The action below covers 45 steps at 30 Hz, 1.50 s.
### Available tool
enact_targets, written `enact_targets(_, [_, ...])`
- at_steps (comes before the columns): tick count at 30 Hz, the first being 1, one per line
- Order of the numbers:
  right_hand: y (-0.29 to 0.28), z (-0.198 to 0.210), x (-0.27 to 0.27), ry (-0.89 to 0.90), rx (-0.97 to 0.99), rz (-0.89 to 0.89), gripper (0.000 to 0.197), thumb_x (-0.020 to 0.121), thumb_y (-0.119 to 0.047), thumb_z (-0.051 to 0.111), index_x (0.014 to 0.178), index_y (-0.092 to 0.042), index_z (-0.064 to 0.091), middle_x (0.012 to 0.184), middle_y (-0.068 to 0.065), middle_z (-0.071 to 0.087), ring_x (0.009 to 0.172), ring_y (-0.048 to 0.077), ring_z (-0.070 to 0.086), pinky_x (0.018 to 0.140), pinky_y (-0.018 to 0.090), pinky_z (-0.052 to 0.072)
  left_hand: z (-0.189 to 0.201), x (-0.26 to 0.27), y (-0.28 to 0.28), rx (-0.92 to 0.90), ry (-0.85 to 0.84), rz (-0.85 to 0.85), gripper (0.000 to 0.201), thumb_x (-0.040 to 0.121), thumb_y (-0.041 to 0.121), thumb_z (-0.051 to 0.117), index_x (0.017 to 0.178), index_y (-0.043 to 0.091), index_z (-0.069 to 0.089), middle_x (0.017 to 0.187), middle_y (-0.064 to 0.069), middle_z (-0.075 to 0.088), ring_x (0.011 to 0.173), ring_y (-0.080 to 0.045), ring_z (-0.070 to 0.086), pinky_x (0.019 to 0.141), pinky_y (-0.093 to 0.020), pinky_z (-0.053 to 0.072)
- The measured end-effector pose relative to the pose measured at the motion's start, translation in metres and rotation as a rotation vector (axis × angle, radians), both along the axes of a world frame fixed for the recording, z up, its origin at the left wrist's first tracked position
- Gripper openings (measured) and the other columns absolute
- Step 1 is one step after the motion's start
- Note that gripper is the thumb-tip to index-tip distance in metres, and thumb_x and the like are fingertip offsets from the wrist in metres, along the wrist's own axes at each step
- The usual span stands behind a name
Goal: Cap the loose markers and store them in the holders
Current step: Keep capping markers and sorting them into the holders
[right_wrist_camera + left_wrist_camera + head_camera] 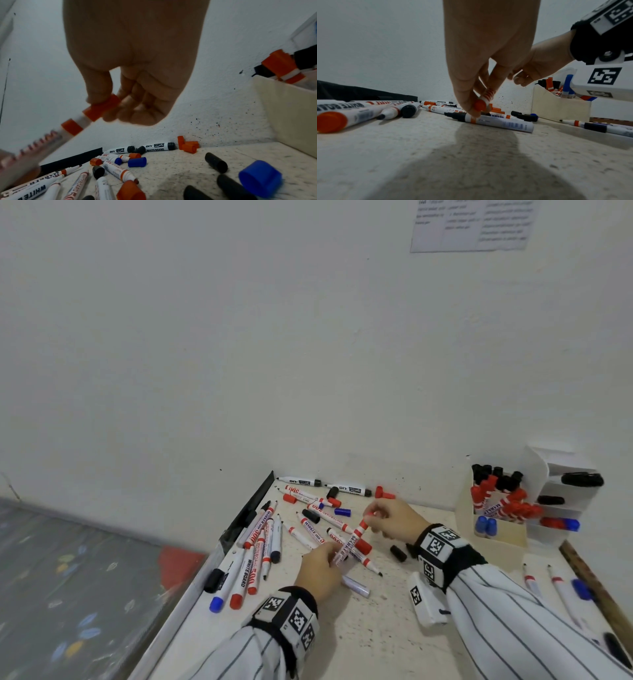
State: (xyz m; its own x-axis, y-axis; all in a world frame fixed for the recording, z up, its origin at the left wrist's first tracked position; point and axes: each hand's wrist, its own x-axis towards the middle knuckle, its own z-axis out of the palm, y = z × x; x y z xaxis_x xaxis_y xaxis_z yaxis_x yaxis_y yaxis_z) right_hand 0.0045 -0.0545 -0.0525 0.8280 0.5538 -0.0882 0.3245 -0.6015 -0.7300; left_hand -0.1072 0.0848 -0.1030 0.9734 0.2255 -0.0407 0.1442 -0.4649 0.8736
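Item: red marker (352, 539), held above the table (376, 628) between both hands. Left hand (320, 568) pinches the barrel's rear end; right hand (390, 517) pinches a red cap (102, 106) at the tip end, seating it. Risks: a cap pushed on askew may not seat and could leave ink on the fingers; markers and caps lying directly beneath the left hand may be knocked. Beige holder (493, 529), just beyond the right wrist, looks crowded with capped markers, so insertion may jam.
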Motion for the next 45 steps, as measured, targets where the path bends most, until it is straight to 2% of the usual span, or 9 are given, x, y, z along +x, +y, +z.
enact_targets(7, [-0.007,-0.005,-0.020,-0.088,-0.129,-0.117,0.050,0.098,-0.046,0.029,0.056,-0.018,0.030,0.057,-0.003,0.031,0.052,0.011,0.029,0.054,0.024,0.026,0.009,-0.003,-0.019,-0.018,-0.102,-0.050,0.023,0.092,0.035,0.053,0.113,0.025,0.058,0.095,0.007,0.065,0.089,-0.012,0.061,0.083,-0.031,0.052])
enact_targets(11, [-0.009,-0.007,-0.029,-0.090,-0.032,-0.169,0.049,0.099,-0.035,0.033,0.054,-0.017,0.031,0.055,-0.002,0.032,0.052,0.011,0.030,0.053,0.026,0.026,0.011,-0.001,-0.024,0.107,-0.084,-0.085,0.029,0.098,0.035,0.041,0.105,0.019,0.063,0.065,0.009,0.049,0.059,-0.007,0.045,0.059,-0.023,0.038])
enact_targets(18, [-0.018,-0.008,-0.037,-0.050,0.060,-0.119,0.043,0.099,-0.031,0.035,0.058,-0.018,0.032,0.057,-0.003,0.032,0.053,0.010,0.030,0.053,0.023,0.027,0.023,-0.003,-0.032,-0.324,0.217,-0.151,0.034,0.099,0.042,0.034,0.082,0.018,0.051,0.055,0.006,0.036,0.034,-0.007,0.023,0.036,-0.018,0.019])
enact_targets(25, [-0.029,-0.003,-0.034,-0.051,0.055,-0.004,0.036,0.098,-0.036,0.038,0.066,-0.019,0.040,0.058,-0.005,0.040,0.050,0.010,0.036,0.052,0.021,0.033,0.012,0.003,-0.030,-0.356,0.141,-0.191,0.035,0.098,0.041,0.039,0.089,0.014,0.060,0.058,0.004,0.044,0.044,-0.009,0.035,0.041,-0.020,0.028])
enact_targets(29, [-0.042,0.010,-0.025,-0.093,0.087,-0.024,0.024,0.096,-0.033,0.045,0.076,-0.021,0.051,0.067,-0.007,0.057,0.052,0.008,0.050,0.052,0.017,0.041,0.004,0.008,-0.027,-0.083,0.118,-0.100,0.052,0.099,0.048,0.023,0.087,0.015,0.060,0.078,0.001,0.054,0.074,-0.012,0.053,0.072,-0.022,0.043])
enact_targets(34, [-0.074,0.039,-0.005,-0.207,0.241,-0.219,0.012,0.094,-0.023,0.048,0.096,-0.013,0.054,0.090,0.005,0.066,0.064,0.012,0.059,0.055,0.020,0.048,-0.010,0.014,-0.015,0.306,0.374,-0.052,0.039,0.102,0.029,0.027,0.126,0.008,0.049,0.126,-0.011,0.055,0.113,-0.023,0.053,0.100,-0.032,0.043])
enact_targets(38, [-0.107,0.059,0.012,-0.317,0.306,-0.393,0.021,0.094,-0.016,0.049,0.112,-0.006,0.054,0.095,0.008,0.063,0.073,0.010,0.060,0.061,0.012,0.052,-0.020,0.018,-0.016,0.372,0.426,-0.034,0.032,0.099,0.026,0.037,0.125,0.012,0.049,0.126,-0.007,0.056,0.112,-0.018,0.054,0.094,-0.026,0.043])
enact_targets(42, [-0.141,0.074,0.024,-0.466,0.190,-0.606,0.021,0.096,-0.017,0.046,0.111,-0.006,0.056,0.095,0.008,0.061,0.085,0.020,0.056,0.079,0.030,0.046,-0.023,0.019,-0.020,0.390,0.401,0.002,0.030,0.096,0.027,0.044,0.121,0.012,0.049,0.115,-0.004,0.058,0.094,-0.013,0.054,0.083,-0.022,0.045])
enact_targets(45, [-0.161,0.080,0.024,-0.523,0.157,-0.699,0.022,0.097,-0.007,0.041,0.112,0.003,0.054,0.093,0.015,0.059,0.076,0.020,0.050,0.064,0.014,0.040,-0.021,0.015,-0.024,0.364,0.319,0.009,0.016,0.094,0.026,0.049,0.107,0.017,0.053,0.098,0.002,0.055,0.086,-0.010,0.053,0.079,-0.019,0.044])
